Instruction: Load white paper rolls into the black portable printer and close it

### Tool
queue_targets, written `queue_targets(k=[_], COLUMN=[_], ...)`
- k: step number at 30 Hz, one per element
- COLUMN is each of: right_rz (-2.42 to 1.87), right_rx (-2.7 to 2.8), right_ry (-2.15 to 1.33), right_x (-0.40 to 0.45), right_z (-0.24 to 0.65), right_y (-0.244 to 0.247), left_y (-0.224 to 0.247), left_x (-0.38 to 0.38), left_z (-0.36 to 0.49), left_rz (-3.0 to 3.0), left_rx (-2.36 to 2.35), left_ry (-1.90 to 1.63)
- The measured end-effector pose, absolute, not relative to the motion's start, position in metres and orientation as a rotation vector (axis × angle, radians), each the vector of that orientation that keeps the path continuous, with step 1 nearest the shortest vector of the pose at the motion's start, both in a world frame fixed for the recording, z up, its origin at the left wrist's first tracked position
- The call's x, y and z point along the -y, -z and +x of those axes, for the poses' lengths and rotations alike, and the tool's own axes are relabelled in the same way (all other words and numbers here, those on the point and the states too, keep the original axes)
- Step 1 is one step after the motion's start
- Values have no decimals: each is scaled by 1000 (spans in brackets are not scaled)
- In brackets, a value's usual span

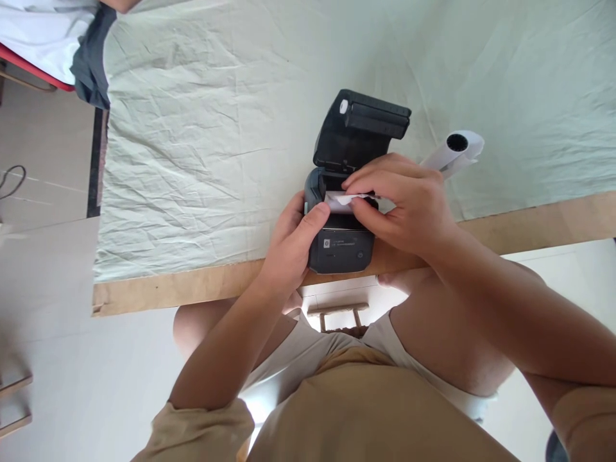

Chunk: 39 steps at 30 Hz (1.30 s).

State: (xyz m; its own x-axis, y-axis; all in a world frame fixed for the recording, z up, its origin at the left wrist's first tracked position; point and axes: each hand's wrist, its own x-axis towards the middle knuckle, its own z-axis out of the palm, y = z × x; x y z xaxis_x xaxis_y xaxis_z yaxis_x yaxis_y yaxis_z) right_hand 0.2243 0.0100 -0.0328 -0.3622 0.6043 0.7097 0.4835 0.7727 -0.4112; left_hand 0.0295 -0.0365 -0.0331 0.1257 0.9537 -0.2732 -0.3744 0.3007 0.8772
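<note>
A small black portable printer sits at the table's front edge with its lid swung up and back. White paper lies in its compartment; my right hand hides part of it. My left hand is closed around the printer's left side, its thumb at the compartment's edge beside the paper. Fingers and thumb of my right hand pinch the paper's loose edge above the compartment. Behind that hand, a white paper roll with a black core rests on the cloth, partly covered by my fingers.
A pale green wrinkled cloth covers the table, leaving a bare wooden strip along the front edge. At the top left, part of another person in a white garment shows beside the table. My legs are beneath the edge.
</note>
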Motion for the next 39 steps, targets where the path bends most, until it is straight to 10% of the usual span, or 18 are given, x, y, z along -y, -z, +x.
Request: queue_targets(k=[39], right_rz=[-1135], right_rx=[1940], right_ry=[-973], right_x=[-2], right_z=[250], right_y=[54], left_y=[31], left_x=[37], left_z=[28], left_rz=[745], left_rx=[-966], left_ry=[-1102])
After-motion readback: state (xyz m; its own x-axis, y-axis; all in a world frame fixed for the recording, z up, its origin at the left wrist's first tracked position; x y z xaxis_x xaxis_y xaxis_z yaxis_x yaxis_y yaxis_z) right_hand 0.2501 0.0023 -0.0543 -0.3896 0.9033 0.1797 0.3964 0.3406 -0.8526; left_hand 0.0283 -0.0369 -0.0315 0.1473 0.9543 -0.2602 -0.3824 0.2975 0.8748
